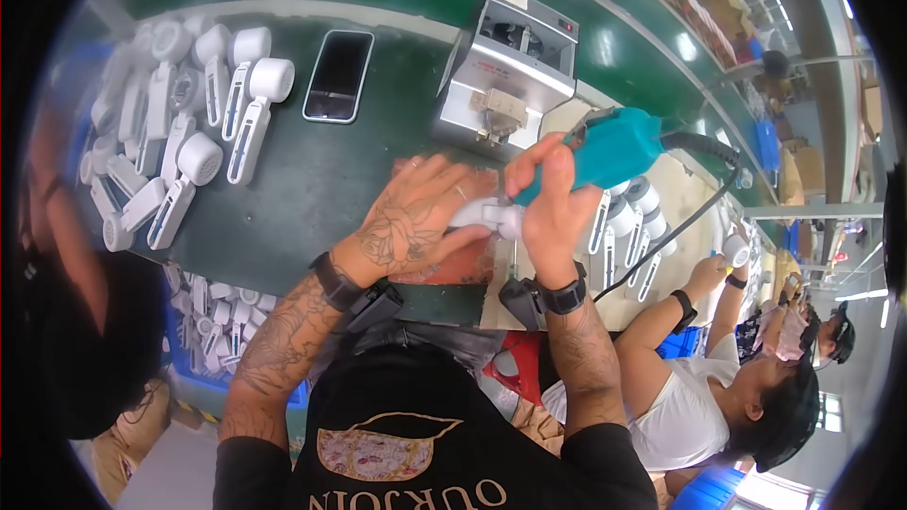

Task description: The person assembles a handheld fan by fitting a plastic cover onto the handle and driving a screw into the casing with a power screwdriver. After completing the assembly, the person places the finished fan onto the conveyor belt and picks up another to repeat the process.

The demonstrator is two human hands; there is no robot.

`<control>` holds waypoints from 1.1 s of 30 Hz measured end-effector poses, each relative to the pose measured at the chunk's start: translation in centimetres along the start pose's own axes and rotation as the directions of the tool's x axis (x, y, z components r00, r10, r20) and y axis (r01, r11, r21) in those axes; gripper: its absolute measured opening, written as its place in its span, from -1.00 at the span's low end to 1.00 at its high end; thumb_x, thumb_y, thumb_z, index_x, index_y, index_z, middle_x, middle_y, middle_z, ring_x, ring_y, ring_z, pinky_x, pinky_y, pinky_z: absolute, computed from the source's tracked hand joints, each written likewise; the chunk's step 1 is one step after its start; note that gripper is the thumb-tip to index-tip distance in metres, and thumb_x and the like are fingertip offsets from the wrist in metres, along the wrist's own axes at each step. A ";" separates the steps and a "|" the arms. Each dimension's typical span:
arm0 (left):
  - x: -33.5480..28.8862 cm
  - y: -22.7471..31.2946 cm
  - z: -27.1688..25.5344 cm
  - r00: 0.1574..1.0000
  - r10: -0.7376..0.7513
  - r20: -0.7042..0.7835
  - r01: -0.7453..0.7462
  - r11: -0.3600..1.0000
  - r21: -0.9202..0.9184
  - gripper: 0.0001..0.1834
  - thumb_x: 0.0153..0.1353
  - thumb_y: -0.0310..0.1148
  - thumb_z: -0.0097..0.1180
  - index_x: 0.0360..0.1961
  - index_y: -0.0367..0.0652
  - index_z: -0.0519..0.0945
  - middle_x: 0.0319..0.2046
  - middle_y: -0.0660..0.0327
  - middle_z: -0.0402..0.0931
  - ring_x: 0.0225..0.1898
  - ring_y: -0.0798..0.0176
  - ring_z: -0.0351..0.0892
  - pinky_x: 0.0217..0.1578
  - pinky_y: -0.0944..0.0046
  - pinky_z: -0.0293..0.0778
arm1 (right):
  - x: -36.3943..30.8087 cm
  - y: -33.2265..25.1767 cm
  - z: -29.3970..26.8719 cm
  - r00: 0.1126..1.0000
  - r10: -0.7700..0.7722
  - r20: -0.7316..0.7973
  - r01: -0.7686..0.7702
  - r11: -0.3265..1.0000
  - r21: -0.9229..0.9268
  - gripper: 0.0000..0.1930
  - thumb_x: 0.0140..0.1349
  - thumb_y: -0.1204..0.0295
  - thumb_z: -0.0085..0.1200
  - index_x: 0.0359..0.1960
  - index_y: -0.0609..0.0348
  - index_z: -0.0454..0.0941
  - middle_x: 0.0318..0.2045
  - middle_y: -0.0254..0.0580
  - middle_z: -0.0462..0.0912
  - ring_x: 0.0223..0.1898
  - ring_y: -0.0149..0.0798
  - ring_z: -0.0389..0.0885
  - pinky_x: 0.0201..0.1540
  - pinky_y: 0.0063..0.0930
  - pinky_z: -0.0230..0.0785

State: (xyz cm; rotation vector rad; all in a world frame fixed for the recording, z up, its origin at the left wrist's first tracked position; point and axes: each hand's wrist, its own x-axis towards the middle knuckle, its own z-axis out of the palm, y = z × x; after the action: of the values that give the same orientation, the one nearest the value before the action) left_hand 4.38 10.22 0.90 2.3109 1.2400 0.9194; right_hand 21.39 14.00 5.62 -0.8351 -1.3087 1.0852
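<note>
A white handheld shower head (484,215) lies low over the reddish-brown mat (439,269) at the bench's near edge. My left hand (416,208) covers its handle and keeps hold of it, fingers over the far side. In my right hand (556,212) is a teal power screwdriver (609,149), held tilted with its body up to the right. Its front end points down toward the shower head; whether the tip touches is hidden by my fingers. A black cable (699,217) hangs from the tool's rear.
A pile of white shower heads (170,123) fills the bench's left side, and several more (628,217) lie to the right on cardboard. Beyond are a phone (338,76) and a metal screw-feeder box (505,66). A blue bin (274,392) stands below. Co-workers (690,397) sit on both sides.
</note>
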 end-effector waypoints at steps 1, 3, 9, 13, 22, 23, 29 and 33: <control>-0.1 0.0 -0.1 1.000 0.001 -0.008 -0.001 1.000 0.008 -0.52 0.15 -0.06 0.33 0.02 -0.08 0.61 -0.02 0.19 0.52 0.02 0.01 0.47 0.09 -0.07 0.37 | 0.3 -0.5 0.4 1.000 0.016 0.006 -0.016 0.998 -0.056 -0.58 0.47 0.09 0.05 -0.21 0.30 0.43 -0.55 -0.22 0.48 -0.53 -0.31 0.48 -0.44 -0.42 0.35; -0.4 0.4 -0.2 0.999 -0.016 0.033 0.016 1.000 -0.005 -0.41 0.19 -0.07 0.26 0.22 -0.07 0.50 -0.04 0.16 0.50 0.05 0.02 0.44 0.14 -0.03 0.35 | 1.2 -1.4 0.8 1.000 0.026 0.014 -0.024 0.994 -0.110 -0.59 0.48 0.10 0.04 -0.18 0.30 0.45 -0.55 -0.24 0.48 -0.53 -0.33 0.49 -0.44 -0.44 0.35; -0.4 0.4 -0.3 1.000 0.006 -0.020 -0.005 0.999 0.036 -0.42 0.19 -0.07 0.25 0.19 -0.07 0.52 -0.06 0.18 0.51 0.03 0.05 0.45 0.12 -0.01 0.35 | 6.3 0.1 2.8 0.965 -0.259 -0.033 0.257 0.965 -0.057 -0.67 0.48 0.18 0.06 -0.17 0.28 0.47 -0.54 -0.26 0.51 -0.53 -0.34 0.51 -0.44 -0.46 0.37; -0.2 0.6 -0.3 1.000 0.025 -0.016 -0.024 0.999 0.031 -0.43 0.19 -0.08 0.25 0.18 -0.09 0.52 -0.06 0.19 0.51 0.01 0.07 0.46 0.11 0.01 0.36 | 5.7 1.8 3.0 0.973 -0.228 -0.038 0.231 0.970 0.079 -0.69 0.46 0.22 0.09 -0.21 0.27 0.45 -0.55 -0.25 0.51 -0.54 -0.35 0.50 -0.46 -0.44 0.37; -0.5 0.1 -0.4 0.999 -0.030 0.029 0.031 0.999 -0.017 -0.48 0.25 -0.16 0.20 0.21 -0.07 0.53 -0.07 0.20 0.51 0.01 0.07 0.45 0.10 0.01 0.34 | 1.5 -2.4 1.7 0.995 -0.033 -0.089 0.033 0.999 -0.002 -0.56 0.45 0.07 0.08 -0.15 0.33 0.47 -0.58 -0.23 0.46 -0.57 -0.31 0.45 -0.47 -0.42 0.33; -0.3 0.2 -0.2 1.000 -0.021 -0.013 0.021 0.999 -0.027 -0.54 0.26 -0.18 0.21 0.17 -0.03 0.56 -0.07 0.22 0.53 -0.02 0.06 0.45 0.07 0.01 0.35 | 0.5 -2.6 0.9 0.998 -0.029 -0.060 0.031 0.999 0.027 -0.52 0.43 0.04 0.09 -0.13 0.34 0.46 -0.58 -0.23 0.45 -0.57 -0.31 0.44 -0.47 -0.42 0.32; 0.0 0.4 -0.4 1.000 -0.016 0.017 0.016 1.000 -0.024 -0.55 0.29 -0.18 0.19 0.18 -0.03 0.56 -0.04 0.23 0.52 -0.01 0.08 0.45 0.08 0.00 0.33 | -2.0 -2.6 -0.5 0.999 0.027 -0.037 -0.026 0.999 0.032 -0.41 0.35 -0.07 0.15 -0.10 0.35 0.45 -0.59 -0.20 0.44 -0.56 -0.28 0.43 -0.46 -0.38 0.31; -0.3 0.3 -0.5 0.997 -0.031 0.072 0.031 1.000 0.000 -0.50 0.32 -0.17 0.15 0.25 -0.05 0.50 -0.02 0.23 0.51 0.04 0.10 0.43 0.14 -0.02 0.31 | -2.5 -2.3 -0.4 0.999 0.039 -0.026 -0.037 0.998 0.051 -0.42 0.35 -0.06 0.16 -0.11 0.35 0.45 -0.59 -0.19 0.45 -0.56 -0.27 0.43 -0.44 -0.36 0.33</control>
State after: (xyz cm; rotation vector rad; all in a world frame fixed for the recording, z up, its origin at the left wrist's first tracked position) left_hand 4.13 9.84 1.32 2.2958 1.2416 0.8186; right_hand 22.28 10.91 6.96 -0.8371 -1.2420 1.1287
